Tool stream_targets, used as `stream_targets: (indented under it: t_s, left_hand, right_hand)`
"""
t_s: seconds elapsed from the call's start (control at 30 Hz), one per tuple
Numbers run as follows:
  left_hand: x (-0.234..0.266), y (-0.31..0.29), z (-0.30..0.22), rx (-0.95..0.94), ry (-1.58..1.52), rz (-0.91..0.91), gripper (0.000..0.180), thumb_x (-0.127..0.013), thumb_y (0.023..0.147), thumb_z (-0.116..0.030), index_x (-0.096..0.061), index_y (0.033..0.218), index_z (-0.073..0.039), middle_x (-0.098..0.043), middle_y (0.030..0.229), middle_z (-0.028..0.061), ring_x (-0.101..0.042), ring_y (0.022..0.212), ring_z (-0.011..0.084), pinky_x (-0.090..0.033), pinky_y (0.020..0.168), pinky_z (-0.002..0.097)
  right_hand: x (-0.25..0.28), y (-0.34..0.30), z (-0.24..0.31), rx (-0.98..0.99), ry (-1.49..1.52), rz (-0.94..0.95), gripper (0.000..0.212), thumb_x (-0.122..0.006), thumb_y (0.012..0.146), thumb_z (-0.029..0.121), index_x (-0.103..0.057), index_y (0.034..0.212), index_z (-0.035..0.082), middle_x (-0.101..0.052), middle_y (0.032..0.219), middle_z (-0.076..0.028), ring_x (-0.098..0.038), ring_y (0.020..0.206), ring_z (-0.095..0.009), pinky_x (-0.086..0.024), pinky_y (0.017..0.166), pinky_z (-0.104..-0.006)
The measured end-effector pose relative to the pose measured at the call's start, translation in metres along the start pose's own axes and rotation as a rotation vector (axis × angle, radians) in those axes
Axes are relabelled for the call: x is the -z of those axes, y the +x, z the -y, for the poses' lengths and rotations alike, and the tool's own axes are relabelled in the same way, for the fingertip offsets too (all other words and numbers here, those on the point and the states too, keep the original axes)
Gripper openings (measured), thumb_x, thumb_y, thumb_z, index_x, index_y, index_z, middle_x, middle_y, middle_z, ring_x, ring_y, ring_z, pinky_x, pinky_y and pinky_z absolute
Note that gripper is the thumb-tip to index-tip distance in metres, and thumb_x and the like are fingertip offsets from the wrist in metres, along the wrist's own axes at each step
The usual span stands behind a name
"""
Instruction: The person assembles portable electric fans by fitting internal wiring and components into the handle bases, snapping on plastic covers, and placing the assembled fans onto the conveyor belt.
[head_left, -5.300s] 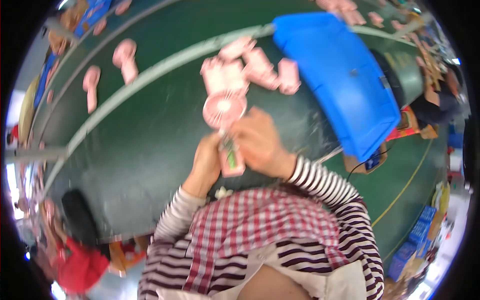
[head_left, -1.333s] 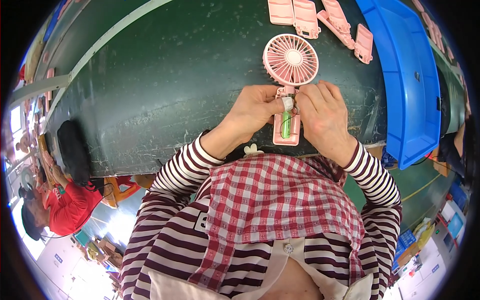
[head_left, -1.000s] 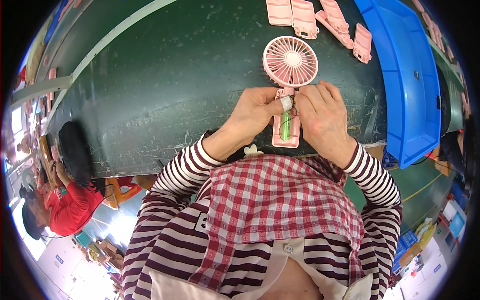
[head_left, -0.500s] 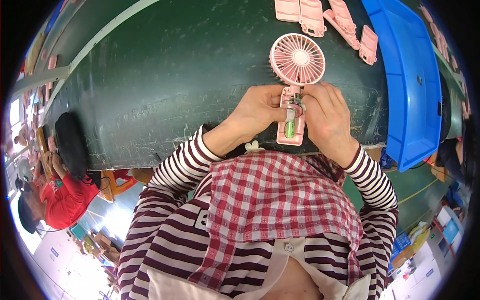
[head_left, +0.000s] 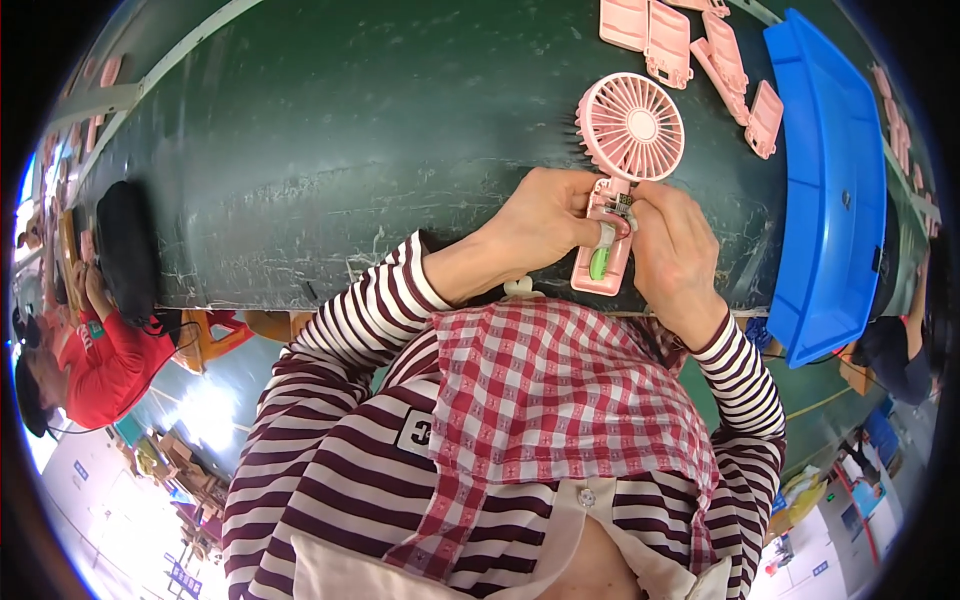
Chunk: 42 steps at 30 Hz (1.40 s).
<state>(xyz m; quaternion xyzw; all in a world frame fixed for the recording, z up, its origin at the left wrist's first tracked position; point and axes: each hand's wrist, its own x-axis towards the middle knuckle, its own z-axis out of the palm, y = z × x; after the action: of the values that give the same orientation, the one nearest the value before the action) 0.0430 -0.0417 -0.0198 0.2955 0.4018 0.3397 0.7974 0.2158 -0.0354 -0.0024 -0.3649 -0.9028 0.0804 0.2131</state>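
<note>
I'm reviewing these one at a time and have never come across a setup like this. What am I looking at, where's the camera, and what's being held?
There is no robot here: these are a person's own bare hands. The camera is worn on the head and looks down through a fisheye lens, so straight edges bend toward the dark rim.

On the dark green table, pink plastic shells lie toward the far side, and a blue tray is at the right.

The left hand grips a pink fan by its open handle, where a green cylinder shows. The right hand is at the handle's other edge, beside a small circuit board; whether it pinches anything is hidden.
</note>
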Motion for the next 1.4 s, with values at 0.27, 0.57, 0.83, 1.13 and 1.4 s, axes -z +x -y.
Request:
stream_targets:
  t_s: [0.27,0.57,0.83,1.13,1.4]
  left_hand:
    - [-0.003,-0.002,-0.006,-0.004,0.037,-0.01,0.028,-0.053,0.075,0.011,-0.057,0.103,0.007,-0.062,0.092,0.0063,-0.059,0.085,0.01,-0.048,0.076,0.024]
    - [0.002,0.003,0.001,0.015,0.209,-0.018,0.028,-0.053,0.089,-0.01,-0.053,0.112,0.006,-0.06,0.096,0.0061,-0.059,0.084,0.0118,-0.05,0.073,0.0266]
    - [0.001,0.005,0.01,-0.049,0.169,-0.078,0.02,-0.053,0.085,-0.008,-0.06,0.099,0.005,-0.062,0.084,0.0054,-0.054,0.076,0.0075,-0.045,0.068,0.024]
    - [-0.005,0.002,0.001,0.04,0.112,-0.079,0.028,-0.051,0.089,-0.012,-0.055,0.11,0.007,-0.061,0.095,0.0086,-0.061,0.083,0.0139,-0.051,0.071,0.0271]
    - [-0.01,0.004,0.002,0.032,0.032,-0.143,0.02,-0.049,0.089,-0.007,-0.059,0.1,0.006,-0.063,0.086,0.0064,-0.058,0.078,0.0099,-0.048,0.068,0.0242]
  right_hand:
    - [0.006,0.007,0.001,0.079,-0.133,0.104,0.027,-0.056,0.063,0.008,-0.054,0.087,-0.004,-0.051,0.096,-0.012,-0.053,0.089,-0.027,-0.043,0.085,-0.0396]
    - [0.008,0.01,0.003,0.06,-0.114,0.119,0.023,-0.057,0.065,0.004,-0.054,0.086,-0.003,-0.052,0.093,-0.011,-0.054,0.087,-0.026,-0.039,0.092,-0.0422]
    - [0.007,0.007,0.005,0.012,-0.129,0.068,0.021,-0.058,0.065,0.005,-0.056,0.085,0.0,-0.052,0.092,-0.009,-0.054,0.085,-0.023,-0.037,0.093,-0.0425]
    - [0.003,0.002,0.003,-0.099,-0.069,0.018,0.018,-0.06,0.065,0.004,-0.056,0.082,0.003,-0.05,0.079,-0.006,-0.053,0.074,-0.023,-0.039,0.082,-0.0399]
    - [-0.003,0.003,-0.005,-0.139,0.053,-0.02,0.019,-0.06,0.063,0.002,-0.054,0.081,0.002,-0.05,0.079,-0.008,-0.053,0.073,-0.025,-0.04,0.074,-0.0365]
